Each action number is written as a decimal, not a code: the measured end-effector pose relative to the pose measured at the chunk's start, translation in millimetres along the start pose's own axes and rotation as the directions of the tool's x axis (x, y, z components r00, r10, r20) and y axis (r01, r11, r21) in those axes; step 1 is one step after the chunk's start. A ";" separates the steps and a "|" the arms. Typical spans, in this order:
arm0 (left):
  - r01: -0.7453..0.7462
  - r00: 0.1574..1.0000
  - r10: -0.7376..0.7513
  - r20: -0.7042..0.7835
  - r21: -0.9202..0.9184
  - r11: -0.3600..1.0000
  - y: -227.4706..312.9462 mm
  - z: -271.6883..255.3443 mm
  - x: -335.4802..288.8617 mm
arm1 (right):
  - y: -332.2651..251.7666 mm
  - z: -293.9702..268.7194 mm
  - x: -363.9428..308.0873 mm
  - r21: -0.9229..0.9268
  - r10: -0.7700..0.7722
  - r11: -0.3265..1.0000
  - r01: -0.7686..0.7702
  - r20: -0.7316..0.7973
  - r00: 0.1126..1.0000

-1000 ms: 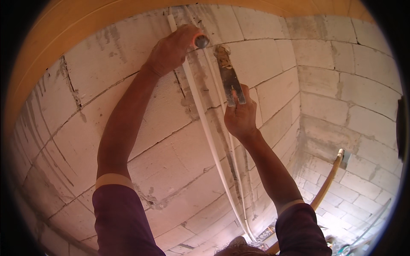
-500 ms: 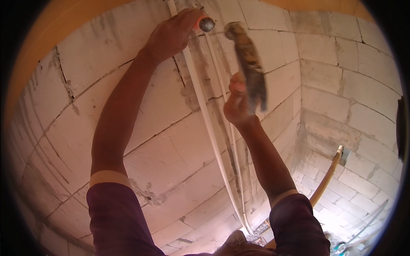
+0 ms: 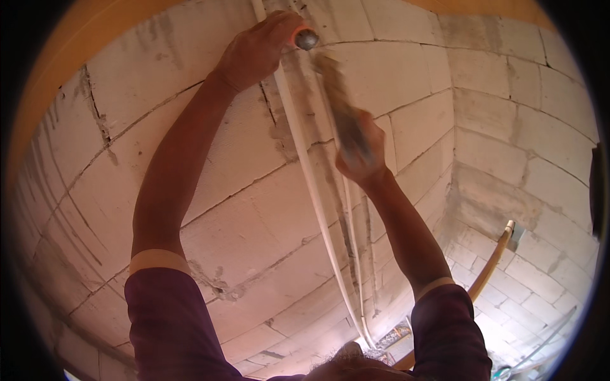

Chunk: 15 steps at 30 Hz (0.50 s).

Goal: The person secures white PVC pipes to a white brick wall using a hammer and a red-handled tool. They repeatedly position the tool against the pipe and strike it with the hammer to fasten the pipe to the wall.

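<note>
High on the pale block wall (image 3: 241, 209), my left hand (image 3: 257, 54) is closed round a chisel (image 3: 306, 39). The chisel's round, worn metal striking end faces me, with a bit of orange-red at its collar; its tip is hidden. My right hand (image 3: 372, 152) is closed on a hammer (image 3: 335, 86), blurred by motion. The hammer head slants up toward the chisel, its upper end just below and right of the striking end. Most of the hammer's handle is out of sight.
A white conduit (image 3: 306, 162) runs down the wall beneath my left hand, with a thinner pipe (image 3: 349, 222) alongside, near a rough groove. At right, a brown pole with a pale tip (image 3: 502, 241) leans near the adjoining block wall (image 3: 495, 127). An orange-brown surface (image 3: 63, 57) borders the upper left.
My right hand has turned, and the hammer head has swung left, closer to the chisel. My left hand and the chisel have stayed nearly still.
</note>
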<state>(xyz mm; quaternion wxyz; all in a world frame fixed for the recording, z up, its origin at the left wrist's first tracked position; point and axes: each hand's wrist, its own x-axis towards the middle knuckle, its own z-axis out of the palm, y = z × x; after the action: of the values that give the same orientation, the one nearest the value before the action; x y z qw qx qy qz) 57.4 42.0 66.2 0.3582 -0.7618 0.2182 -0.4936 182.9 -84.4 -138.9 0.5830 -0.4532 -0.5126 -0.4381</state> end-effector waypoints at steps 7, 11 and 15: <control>0.012 1.000 -0.014 0.027 0.073 0.997 -1.8 0.8 -0.3 | 1.2 -13.6 -23.1 -0.073 -0.298 0.955 0.289 -0.256 0.920; -0.084 0.996 0.085 -0.015 0.066 0.994 -2.0 -1.9 6.3 | -0.9 -3.6 -10.1 -0.028 -0.284 0.956 0.291 -0.331 0.900; -0.011 1.000 0.010 0.020 0.056 0.998 2.0 -4.0 4.6 | -3.3 -12.1 7.4 0.005 0.013 1.000 -0.012 -0.112 0.994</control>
<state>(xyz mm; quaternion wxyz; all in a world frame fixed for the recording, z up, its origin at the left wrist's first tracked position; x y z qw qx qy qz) 55.7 36.2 68.4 0.3842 -0.7552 0.2048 -0.4901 182.7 -97.2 -132.0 0.6144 -0.4299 -0.4771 -0.4583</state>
